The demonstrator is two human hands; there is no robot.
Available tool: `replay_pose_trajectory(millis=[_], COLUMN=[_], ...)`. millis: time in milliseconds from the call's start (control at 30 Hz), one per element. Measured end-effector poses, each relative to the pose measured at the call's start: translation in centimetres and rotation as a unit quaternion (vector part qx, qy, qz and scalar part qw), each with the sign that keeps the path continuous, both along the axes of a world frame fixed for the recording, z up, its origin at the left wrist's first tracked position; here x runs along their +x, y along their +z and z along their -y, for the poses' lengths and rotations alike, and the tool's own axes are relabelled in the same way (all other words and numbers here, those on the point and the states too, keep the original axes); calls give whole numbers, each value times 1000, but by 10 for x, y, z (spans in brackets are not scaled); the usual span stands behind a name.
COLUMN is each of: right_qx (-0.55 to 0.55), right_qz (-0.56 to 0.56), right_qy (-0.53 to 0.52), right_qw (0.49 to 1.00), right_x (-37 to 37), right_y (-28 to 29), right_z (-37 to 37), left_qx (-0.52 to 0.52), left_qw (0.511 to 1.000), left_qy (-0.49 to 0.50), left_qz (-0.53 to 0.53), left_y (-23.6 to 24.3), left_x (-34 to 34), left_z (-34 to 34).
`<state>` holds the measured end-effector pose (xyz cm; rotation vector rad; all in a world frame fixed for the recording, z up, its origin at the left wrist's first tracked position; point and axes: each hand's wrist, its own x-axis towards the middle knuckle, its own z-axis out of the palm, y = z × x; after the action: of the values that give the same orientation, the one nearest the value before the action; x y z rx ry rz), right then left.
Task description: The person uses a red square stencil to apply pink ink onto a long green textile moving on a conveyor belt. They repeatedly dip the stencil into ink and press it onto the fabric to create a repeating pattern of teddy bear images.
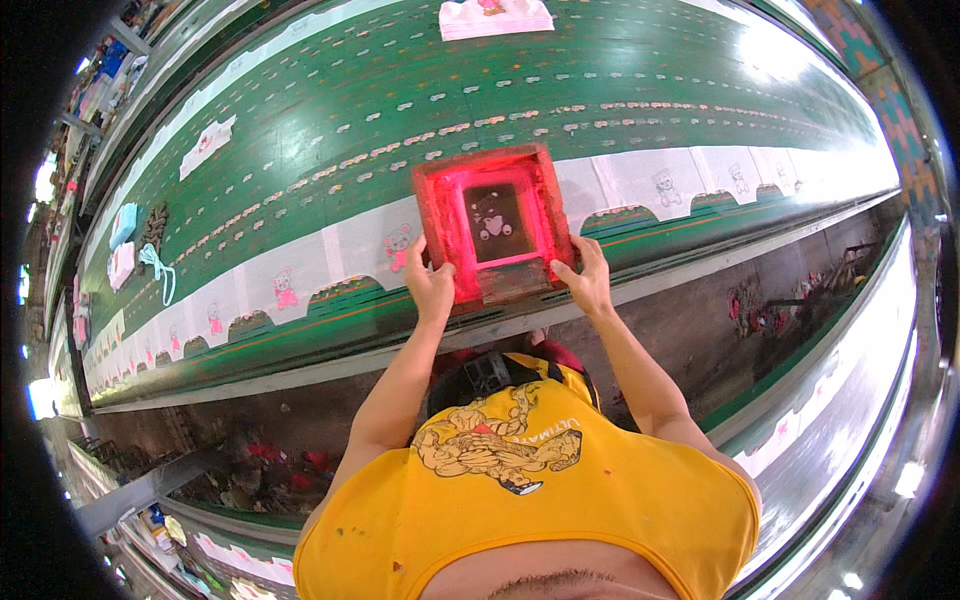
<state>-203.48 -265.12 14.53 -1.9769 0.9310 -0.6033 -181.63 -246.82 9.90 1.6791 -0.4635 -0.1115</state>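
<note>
Both of my hands grip a square, red-stained screen frame on the long green table, over a row of white cloth pieces. My left hand is closed on its lower left side, my right hand on its lower right. Bright pink lines the inside around a dark mesh with a pale bear design. Pieces left of the frame carry pink bear prints; those to the right show fainter grey bear outlines. The cloth directly under the frame is hidden.
A printed white stack lies at the back, another white piece at back left. Blue cloth and a pale cord lie far left. A metal rail edges the table; a dark gap and parallel table are behind me.
</note>
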Motion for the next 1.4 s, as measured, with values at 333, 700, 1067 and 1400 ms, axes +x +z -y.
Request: replay_pose_trajectory(millis=[333, 700, 1067, 1400], right_qx=[4, 5, -198, -318], right_qz=[-34, -25, -32, -145], right_qy=[23, 63, 342, 442], right_qw=[999, 998, 918, 826], right_x=[-65, -75, -39, 30], right_y=[-7, -26, 31, 47], right_z=[92, 107, 57, 106], left_qx=[78, 147, 178, 139], left_qw=[996, 988, 983, 989], left_qy=[6, 20, 24, 6], left_qz=[-42, -34, -21, -44], left_y=[-16, 2, -7, -19], left_x=[-67, -66, -64, -63], left_z=[89, 89, 87, 82])
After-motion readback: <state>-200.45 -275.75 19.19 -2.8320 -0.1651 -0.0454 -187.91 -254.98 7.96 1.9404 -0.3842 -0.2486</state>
